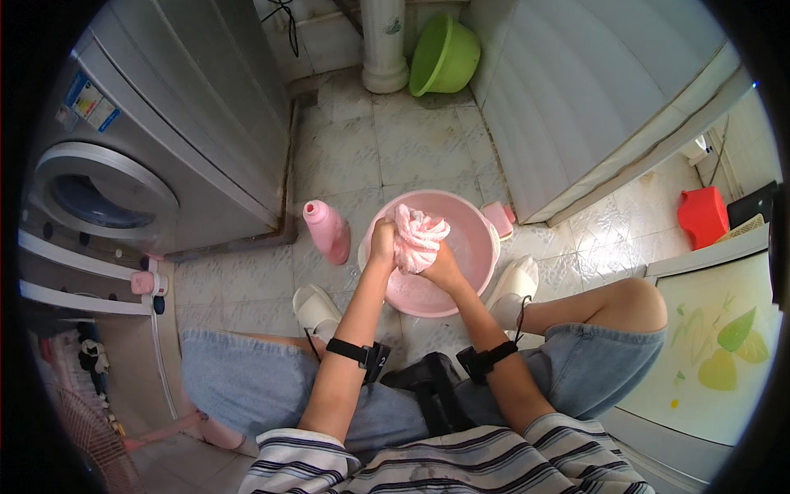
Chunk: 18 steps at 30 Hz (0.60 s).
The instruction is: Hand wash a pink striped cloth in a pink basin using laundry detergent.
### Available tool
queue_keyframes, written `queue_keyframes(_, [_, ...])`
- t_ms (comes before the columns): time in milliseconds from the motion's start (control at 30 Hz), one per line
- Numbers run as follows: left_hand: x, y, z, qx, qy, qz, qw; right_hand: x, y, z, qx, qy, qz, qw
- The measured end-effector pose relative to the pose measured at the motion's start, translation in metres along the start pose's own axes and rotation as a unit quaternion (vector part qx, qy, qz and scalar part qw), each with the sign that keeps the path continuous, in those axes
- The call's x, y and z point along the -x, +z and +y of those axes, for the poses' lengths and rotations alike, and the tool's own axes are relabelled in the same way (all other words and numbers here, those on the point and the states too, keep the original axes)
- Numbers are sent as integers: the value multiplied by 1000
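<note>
A bunched, twisted pink-and-white cloth (pixel 419 239) is held above a round pink plastic basin (pixel 472 259) on the tiled floor. My left hand (pixel 382 242) grips the cloth's left side, and my right hand (pixel 439 267) grips its lower right side; the cloth hides some of the fingers. Water with some suds seems to lie in the basin. Just left of the basin stands a pink plastic bottle (pixel 327 232) with its top uncapped. A small pink-and-white object (pixel 497 221), perhaps a brush or soap box, touches or nearly touches the basin's right rim.
A front-loading washing machine (pixel 105 191) stands at the left. A green basin (pixel 445 57) leans by a white pipe (pixel 384 49) at the back. To the right are a white panel (pixel 592 92), a red plastic stool (pixel 703 217) and a leaf-patterned cabinet (pixel 710 346). My slippered feet flank the pink basin.
</note>
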State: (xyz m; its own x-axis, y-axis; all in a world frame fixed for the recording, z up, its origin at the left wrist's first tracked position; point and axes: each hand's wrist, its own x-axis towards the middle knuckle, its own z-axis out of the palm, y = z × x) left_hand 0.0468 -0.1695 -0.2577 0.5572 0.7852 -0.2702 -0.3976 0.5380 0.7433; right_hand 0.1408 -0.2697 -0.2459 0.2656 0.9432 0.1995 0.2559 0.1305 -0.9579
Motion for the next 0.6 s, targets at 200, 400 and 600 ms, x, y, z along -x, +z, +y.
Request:
queue_keyframes(200, [-8, -2, -3, -108, 25, -25, 994, 8, 1, 12, 75, 139, 60, 986])
queue_keyframes(400, [-8, 8, -17, -441, 57, 66, 893, 14, -7, 34, 135, 253, 154, 946])
queue_keyframes(600, [1, 35, -37, -420, -24, 87, 903, 12, -7, -2, 240, 359, 163, 887])
